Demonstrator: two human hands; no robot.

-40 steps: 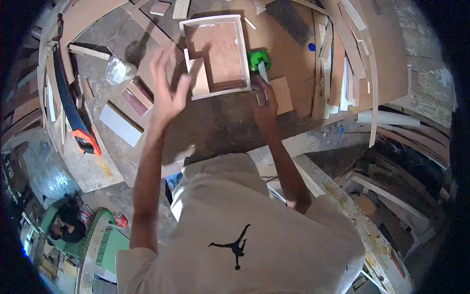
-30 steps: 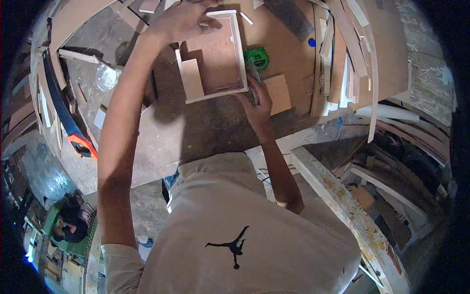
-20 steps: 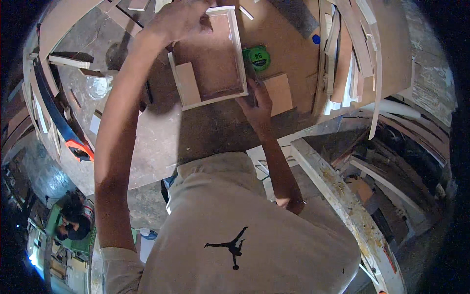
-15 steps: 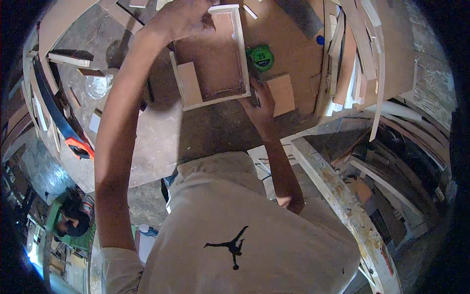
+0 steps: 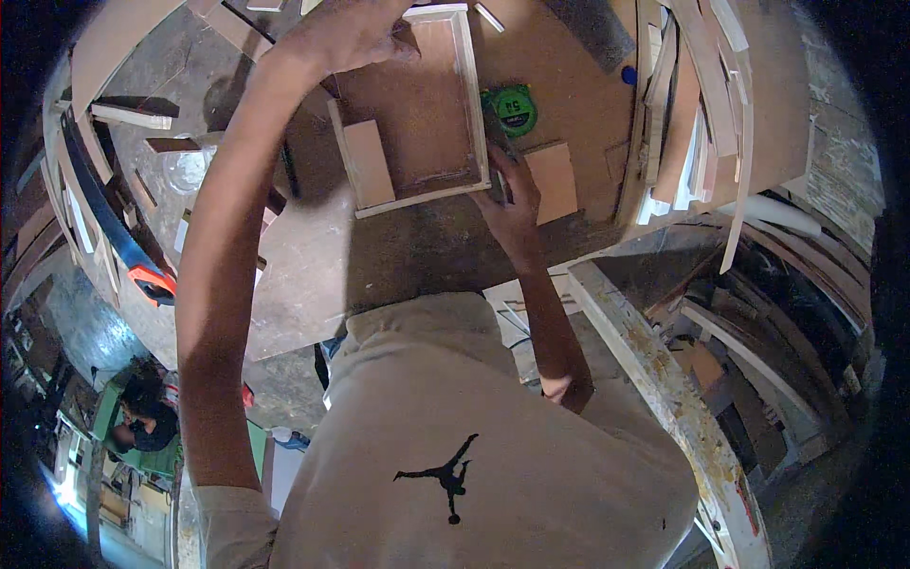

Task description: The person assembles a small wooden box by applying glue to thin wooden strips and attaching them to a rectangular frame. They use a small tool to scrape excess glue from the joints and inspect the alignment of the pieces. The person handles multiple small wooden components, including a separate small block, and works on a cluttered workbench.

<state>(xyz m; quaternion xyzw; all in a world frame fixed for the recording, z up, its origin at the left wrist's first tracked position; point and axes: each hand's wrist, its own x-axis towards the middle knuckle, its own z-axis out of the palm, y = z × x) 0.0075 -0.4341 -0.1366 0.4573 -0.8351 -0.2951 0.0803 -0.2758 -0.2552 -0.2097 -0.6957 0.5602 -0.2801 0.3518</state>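
Left hand: the left hand (image 5: 346,36) reaches to the far side of the shallow wooden tray (image 5: 417,109), fingers curled over its far left rim, gripping the frame there.
Right hand: the right hand (image 5: 509,194) rests at the tray's near right corner, fingers closed on the pale side strip; whether it pinches the strip or only presses against it cannot be told.
Wooden tray: a rectangular box with a brown board base and pale raised edge strips, lying flat on the workbench (image 5: 313,275) between the two hands, its long side running away from the person.
Loose block: a small tan wooden piece (image 5: 368,163) lies inside the tray by its left edge, near the front, to the left of the right hand.
Tape measure: a green tape measure (image 5: 513,107) sits just beyond the right hand, beside the tray's right side.
Small board: a square tan offcut (image 5: 552,180) lies just right of the right hand.
Hand saw: a saw with an orange and black handle (image 5: 147,283) lies well to the left of the left forearm.
Stacked strips: long timber strips (image 5: 706,104) lean well to the right of the right hand.
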